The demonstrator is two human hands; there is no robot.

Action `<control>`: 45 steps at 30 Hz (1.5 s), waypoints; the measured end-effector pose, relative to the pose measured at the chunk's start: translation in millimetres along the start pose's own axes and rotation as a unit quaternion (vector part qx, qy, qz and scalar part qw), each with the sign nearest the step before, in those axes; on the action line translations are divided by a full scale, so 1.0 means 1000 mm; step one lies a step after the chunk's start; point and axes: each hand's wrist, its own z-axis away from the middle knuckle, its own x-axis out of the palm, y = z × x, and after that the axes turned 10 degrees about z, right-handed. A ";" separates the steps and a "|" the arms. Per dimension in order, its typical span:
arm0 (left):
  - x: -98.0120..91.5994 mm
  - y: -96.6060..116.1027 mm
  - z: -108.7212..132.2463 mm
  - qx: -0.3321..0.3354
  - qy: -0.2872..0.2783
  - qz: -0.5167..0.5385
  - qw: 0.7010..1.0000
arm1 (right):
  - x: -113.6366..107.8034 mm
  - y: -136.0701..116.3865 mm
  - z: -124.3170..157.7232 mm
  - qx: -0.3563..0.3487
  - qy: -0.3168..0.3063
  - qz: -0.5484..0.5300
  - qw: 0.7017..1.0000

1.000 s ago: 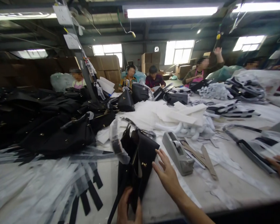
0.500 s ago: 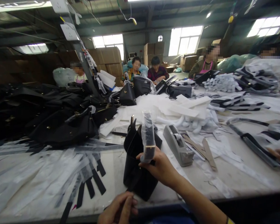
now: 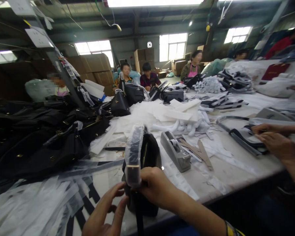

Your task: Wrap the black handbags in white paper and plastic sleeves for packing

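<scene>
A black handbag [image 3: 151, 154] stands on the table in front of me, and its top edge shows a gold-coloured line. Its handle [image 3: 134, 144] arches up, wrapped in clear plastic, with a gold-coloured fitting near the lower end. My right hand [image 3: 158, 186] is closed on the low end of that wrapped handle; its fingertips are partly hidden behind it. Beside the bag's left side is my left hand [image 3: 108, 209], thumb and fingers apart, fingertips close to the bag. Whether they touch it I cannot tell. A narrow black strap [image 3: 139, 219] hangs at the bag's near side.
A grey tape dispenser [image 3: 175, 152] stands right of the bag, beside cardboard strips [image 3: 204, 154]. Black bags [image 3: 39, 144] are heaped at left, above plastic-wrapped strips [image 3: 39, 200]. White sheets [image 3: 162, 113] lie behind. A co-worker's hands [image 3: 272, 137] work at right; other people sit across.
The view has swung right. My right hand still grips the wrapped handle, and the bag has turned and stands straighter. My left hand has risen to the bag's side and its fingers have spread.
</scene>
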 end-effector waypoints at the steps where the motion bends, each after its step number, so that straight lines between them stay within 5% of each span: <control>1: -0.002 0.005 -0.007 0.017 0.009 0.005 1.000 | 0.002 -0.003 0.002 -0.004 0.006 0.011 1.000; 6: 0.004 0.017 -0.027 0.023 -0.043 0.053 0.997 | 0.002 -0.007 0.020 -0.015 0.017 -0.018 1.000; 12: 0.016 0.011 -0.028 -0.041 -0.070 0.133 0.988 | -0.010 0.009 0.064 0.054 0.150 -0.006 0.987; 19: 0.017 0.010 -0.031 -0.033 -0.097 0.143 0.984 | 0.016 0.022 0.080 0.187 -0.092 -0.135 0.969; 29: 0.026 0.013 -0.037 -0.005 -0.122 0.208 0.970 | 0.075 0.027 0.069 0.250 -0.135 -0.335 0.899; 34: 0.024 0.010 -0.015 0.014 -0.037 0.224 0.974 | 0.076 0.032 0.070 0.185 -0.143 -0.222 0.947; 39: -0.007 -0.037 0.008 -0.080 0.094 0.108 0.986 | 0.055 0.035 0.061 0.135 -0.219 -0.122 0.959; 45: -0.110 -0.131 0.002 -0.162 0.211 -0.048 0.963 | 0.022 0.038 0.054 0.150 -0.249 -0.138 0.947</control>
